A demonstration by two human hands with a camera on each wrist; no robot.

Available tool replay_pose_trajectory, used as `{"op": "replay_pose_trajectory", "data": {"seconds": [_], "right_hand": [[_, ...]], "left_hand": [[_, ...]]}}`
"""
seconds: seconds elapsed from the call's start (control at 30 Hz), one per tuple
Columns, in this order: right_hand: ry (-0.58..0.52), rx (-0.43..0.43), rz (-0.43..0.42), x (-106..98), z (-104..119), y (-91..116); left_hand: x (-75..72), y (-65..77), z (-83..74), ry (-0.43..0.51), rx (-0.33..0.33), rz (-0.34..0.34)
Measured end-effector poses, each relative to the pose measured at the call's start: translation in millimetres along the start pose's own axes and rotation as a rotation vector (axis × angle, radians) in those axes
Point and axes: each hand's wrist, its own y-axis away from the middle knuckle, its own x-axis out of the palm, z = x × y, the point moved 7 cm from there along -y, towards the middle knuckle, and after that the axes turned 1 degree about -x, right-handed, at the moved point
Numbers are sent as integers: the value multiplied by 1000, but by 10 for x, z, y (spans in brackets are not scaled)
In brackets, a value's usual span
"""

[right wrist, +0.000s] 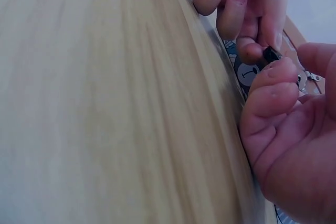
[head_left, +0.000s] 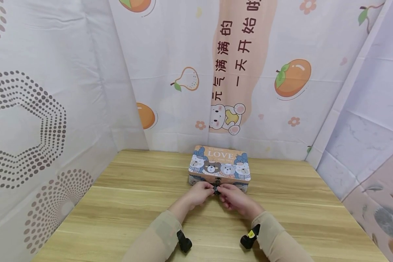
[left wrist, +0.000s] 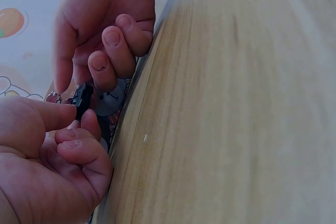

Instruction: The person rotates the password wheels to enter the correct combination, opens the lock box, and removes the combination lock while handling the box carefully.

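A tin box (head_left: 219,163) with cartoon bears and the word LOVE on its lid stands closed near the back of the table. At its front clasp (head_left: 218,179) hangs a small black padlock (left wrist: 81,99). My left hand (head_left: 199,193) pinches the padlock between thumb and index finger, the other fingers curled. From the opposite side, my right hand (head_left: 236,198) has its curled fingers at the padlock, with the thumb near the clasp. Fingers partly cover the padlock (right wrist: 271,54) in the right wrist view.
The wooden table (head_left: 134,207) extends around the box on both sides and toward me. Behind it hangs a printed curtain (head_left: 180,109), with more patterned curtain on the left and right. Each forearm wears a black strap-on device (head_left: 184,242).
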Motion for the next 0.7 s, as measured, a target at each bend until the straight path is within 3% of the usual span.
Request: {"op": "replay_pose_trajectory", "data": {"seconds": [0.7], "right_hand": [[109,-12,-21,25,-16,-22]], "left_hand": [[8,-12,12,16,-14,8]]}}
